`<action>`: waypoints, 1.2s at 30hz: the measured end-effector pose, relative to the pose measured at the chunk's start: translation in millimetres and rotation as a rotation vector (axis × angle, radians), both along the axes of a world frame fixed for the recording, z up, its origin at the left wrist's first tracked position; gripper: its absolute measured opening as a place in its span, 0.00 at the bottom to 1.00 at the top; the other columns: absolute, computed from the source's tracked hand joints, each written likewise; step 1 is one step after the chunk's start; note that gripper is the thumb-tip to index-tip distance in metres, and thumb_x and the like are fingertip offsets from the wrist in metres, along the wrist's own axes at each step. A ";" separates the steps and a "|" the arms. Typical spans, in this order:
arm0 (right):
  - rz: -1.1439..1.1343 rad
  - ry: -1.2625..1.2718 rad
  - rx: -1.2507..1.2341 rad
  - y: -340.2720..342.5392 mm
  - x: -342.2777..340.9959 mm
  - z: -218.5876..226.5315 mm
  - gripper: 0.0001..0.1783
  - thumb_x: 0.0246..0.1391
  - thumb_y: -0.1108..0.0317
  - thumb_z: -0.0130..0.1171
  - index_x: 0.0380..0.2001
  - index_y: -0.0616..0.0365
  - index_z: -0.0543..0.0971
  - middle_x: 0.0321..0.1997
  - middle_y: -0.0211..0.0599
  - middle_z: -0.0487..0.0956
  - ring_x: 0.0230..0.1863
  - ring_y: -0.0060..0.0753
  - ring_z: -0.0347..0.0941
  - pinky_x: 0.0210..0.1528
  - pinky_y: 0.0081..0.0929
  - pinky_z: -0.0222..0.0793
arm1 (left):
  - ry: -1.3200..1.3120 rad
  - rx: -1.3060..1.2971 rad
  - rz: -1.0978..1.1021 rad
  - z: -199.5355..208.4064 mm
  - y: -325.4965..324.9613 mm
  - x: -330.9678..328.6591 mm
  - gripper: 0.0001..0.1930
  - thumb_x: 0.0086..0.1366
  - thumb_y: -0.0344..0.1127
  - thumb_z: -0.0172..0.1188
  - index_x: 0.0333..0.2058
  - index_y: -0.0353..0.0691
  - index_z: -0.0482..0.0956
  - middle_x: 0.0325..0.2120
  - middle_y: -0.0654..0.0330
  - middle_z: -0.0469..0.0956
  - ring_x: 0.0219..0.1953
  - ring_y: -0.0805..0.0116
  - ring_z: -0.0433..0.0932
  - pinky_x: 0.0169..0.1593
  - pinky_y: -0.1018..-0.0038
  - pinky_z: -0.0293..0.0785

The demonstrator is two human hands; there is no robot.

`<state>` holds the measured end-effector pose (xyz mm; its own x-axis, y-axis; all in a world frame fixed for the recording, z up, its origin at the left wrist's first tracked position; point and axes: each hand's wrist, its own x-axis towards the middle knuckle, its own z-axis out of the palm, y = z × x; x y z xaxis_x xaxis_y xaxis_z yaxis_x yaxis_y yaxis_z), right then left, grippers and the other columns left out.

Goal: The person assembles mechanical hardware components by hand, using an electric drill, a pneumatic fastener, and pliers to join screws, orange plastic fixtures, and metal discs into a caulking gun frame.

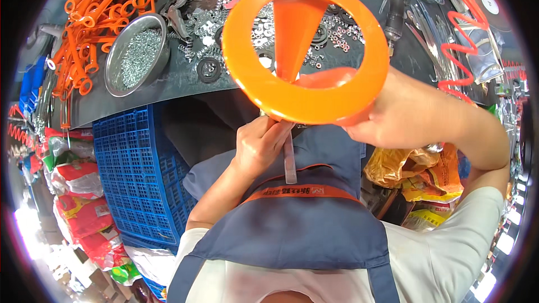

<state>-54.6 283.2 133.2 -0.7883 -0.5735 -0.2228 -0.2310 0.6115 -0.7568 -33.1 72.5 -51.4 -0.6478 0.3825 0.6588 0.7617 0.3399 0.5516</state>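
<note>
Probably Partway: Two Hands on One Big Orange Ring

The right hand (384, 113) curls round the right side of the big orange ring (306, 109) and grips it. Some of its fingers show through the hole. The left hand (257, 141) is closed in a pinch just under the ring's lower edge. I can't tell what is between its fingertips. A clear strip (289, 161) hangs down just beside it.

The ring is up in front of the chest, near the table's edge. An orange bar (297, 31) shows in its hole, wide at the top and thin at the bottom.

I think the work on this ring has begun but is not finished, because both hands are busy with it. How much is left, I can't tell, since the ring hides its own underside.

The right elbow sticks out wide, and that forearm reaches in from the side. The left arm is bent and comes up from below.

Farther out, the dark table (95, 104) holds black wheels (209, 70), a bowl (160, 59) of small silver bits, and a heap of orange parts (73, 47). A blue crate (126, 174) stands below, on the left.
</note>
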 end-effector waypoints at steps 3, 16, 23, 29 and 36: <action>0.017 -0.052 0.059 -4.0 -5.0 2.9 0.07 0.37 0.75 0.51 0.21 0.70 0.68 0.15 0.53 0.67 0.17 0.49 0.63 0.25 0.39 0.64 | -0.035 0.001 -0.010 -3.2 -4.9 0.0 0.12 0.48 0.23 0.64 0.34 0.37 0.79 0.17 0.63 0.71 0.16 0.67 0.71 0.18 0.74 0.67; -0.270 -0.173 -0.147 9.7 49.4 32.1 0.11 0.44 0.76 0.58 0.34 0.63 0.75 0.23 0.37 0.74 0.25 0.30 0.70 0.34 0.27 0.68 | -0.051 0.033 -0.047 15.1 -12.2 12.4 0.12 0.49 0.24 0.66 0.34 0.38 0.78 0.16 0.60 0.69 0.16 0.64 0.70 0.18 0.71 0.65; -0.122 -0.238 -0.296 37.8 97.7 22.5 0.25 0.47 0.79 0.58 0.52 0.61 0.69 0.35 0.33 0.79 0.35 0.24 0.75 0.46 0.27 0.71 | -1.212 0.696 -0.393 50.8 -41.9 38.8 0.16 0.68 0.42 0.52 0.42 0.33 0.74 0.20 0.67 0.70 0.19 0.84 0.59 0.22 0.85 0.52; -0.201 -0.582 -0.520 45.9 116.9 -12.7 0.32 0.53 0.78 0.57 0.61 0.58 0.61 0.44 0.36 0.78 0.39 0.20 0.76 0.36 0.17 0.73 | -1.328 0.894 -0.329 55.7 -31.9 49.3 0.18 0.65 0.45 0.57 0.34 0.30 0.74 0.18 0.62 0.68 0.13 0.81 0.56 0.16 0.84 0.50; -0.354 -0.543 -0.664 31.5 128.8 -3.7 0.21 0.50 0.76 0.58 0.49 0.62 0.70 0.33 0.36 0.78 0.29 0.20 0.74 0.20 0.15 0.69 | -0.643 0.294 0.298 46.1 -52.9 -50.8 0.15 0.63 0.37 0.57 0.44 0.31 0.75 0.19 0.69 0.67 0.18 0.83 0.60 0.21 0.84 0.53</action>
